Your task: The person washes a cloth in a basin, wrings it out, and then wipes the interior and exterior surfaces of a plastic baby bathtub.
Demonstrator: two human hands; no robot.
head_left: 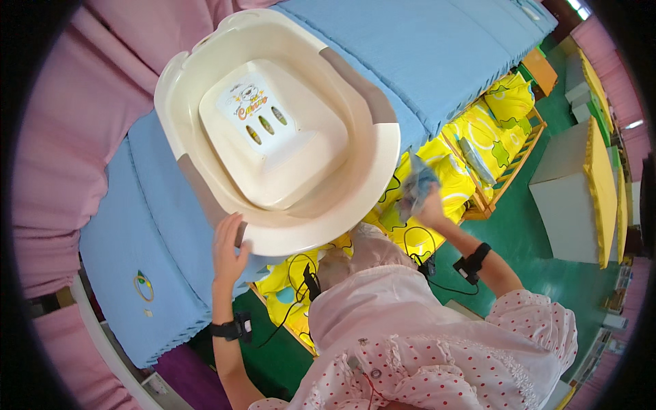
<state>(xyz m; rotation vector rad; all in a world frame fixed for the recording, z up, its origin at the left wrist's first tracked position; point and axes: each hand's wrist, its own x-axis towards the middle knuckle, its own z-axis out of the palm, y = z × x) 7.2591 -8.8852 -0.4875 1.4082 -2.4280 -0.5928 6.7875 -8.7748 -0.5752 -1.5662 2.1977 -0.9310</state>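
Note:
A cream baby bathtub point(321, 179) with grey-brown side panels and a printed picture on its raised inner seat stands on a blue-covered bed. Against its near left rim rests my left hand point(227, 254), fingers stretched out and thumb apart. My right hand point(430, 208) is off the tub's near right side, closed around a crumpled blue-grey cloth point(415, 186), slightly blurred by motion.
Blue bedding point(437, 48) extends on both sides of the tub. Yellow patterned bedding point(499, 130) fills a low wooden bed at right. White cabinets with yellow tops point(564, 184) stand beyond. Pink curtains point(75, 137) hang left; a yellow ring point(143, 287) lies on the blue cover.

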